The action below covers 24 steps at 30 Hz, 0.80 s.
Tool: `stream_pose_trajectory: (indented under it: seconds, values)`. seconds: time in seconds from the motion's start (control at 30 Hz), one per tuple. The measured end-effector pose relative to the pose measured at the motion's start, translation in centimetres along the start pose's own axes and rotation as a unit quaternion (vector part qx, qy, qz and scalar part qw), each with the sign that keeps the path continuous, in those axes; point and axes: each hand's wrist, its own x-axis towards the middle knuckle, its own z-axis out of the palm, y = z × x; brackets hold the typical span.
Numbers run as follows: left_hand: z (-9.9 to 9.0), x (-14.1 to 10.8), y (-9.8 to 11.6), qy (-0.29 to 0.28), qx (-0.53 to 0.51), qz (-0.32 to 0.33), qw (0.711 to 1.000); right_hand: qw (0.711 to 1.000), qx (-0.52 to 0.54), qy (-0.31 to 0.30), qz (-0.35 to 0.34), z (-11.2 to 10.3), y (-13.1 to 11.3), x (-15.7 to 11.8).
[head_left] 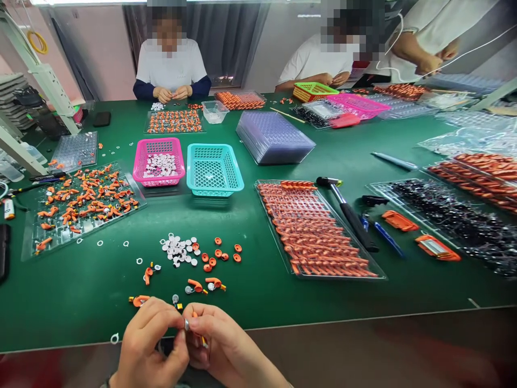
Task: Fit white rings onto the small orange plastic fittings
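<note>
My left hand and my right hand meet at the table's front edge. In the closed fingers of my right hand is an orange earphone housing, mostly covered by the hand. A small silver disc shows between my right thumb and the pinched fingertips of my left hand. Just beyond my left knuckles lies another orange housing. A loose silver disc with a yellow tab is near the fingertips. Further up are white round pads and small orange caps.
A pink basket holds white pieces, beside a turquoise basket. Trays of orange parts stand left and right. A hammer, blue-handled tool and black parts lie right. Co-workers sit opposite.
</note>
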Motion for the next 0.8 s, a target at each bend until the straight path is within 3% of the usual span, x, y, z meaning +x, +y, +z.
stream_pose_trajectory:
  seconds: [0.23,0.8]
  values:
    - [0.27,-0.44,-0.23,-0.007,-0.034,-0.040,0.999,0.999,0.021,-0.027,0.026,-0.43,0.04,0.01]
    - [0.15,-0.22,-0.21,-0.028,-0.019,-0.060,0.998,1.000,-0.002,0.007,-0.006,-0.18,0.12,-0.21]
